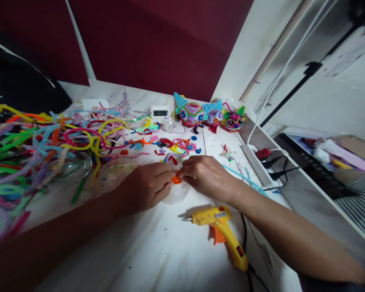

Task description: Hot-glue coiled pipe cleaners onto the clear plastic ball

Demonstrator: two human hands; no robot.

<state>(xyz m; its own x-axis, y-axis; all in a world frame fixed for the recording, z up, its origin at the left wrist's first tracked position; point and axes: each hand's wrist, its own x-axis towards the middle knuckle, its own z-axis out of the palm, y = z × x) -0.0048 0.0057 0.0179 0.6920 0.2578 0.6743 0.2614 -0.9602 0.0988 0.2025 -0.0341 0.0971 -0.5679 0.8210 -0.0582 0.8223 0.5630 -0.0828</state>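
Observation:
My left hand [147,186] and my right hand [205,175] meet over the white table [146,251], fingers pinched together on a small orange pipe-cleaner piece [176,179]. A clear rounded plastic piece [178,192] lies just beneath them. A yellow glue gun [220,229] lies on the table just in front of my right wrist, nozzle pointing left.
A big tangle of coloured pipe cleaners [39,146] fills the left side. Small curled pieces [176,147] lie beyond my hands. Three finished pipe-cleaner animal heads [209,114] and a small digital clock [159,112] stand at the back. A power strip [258,162] runs along the right edge.

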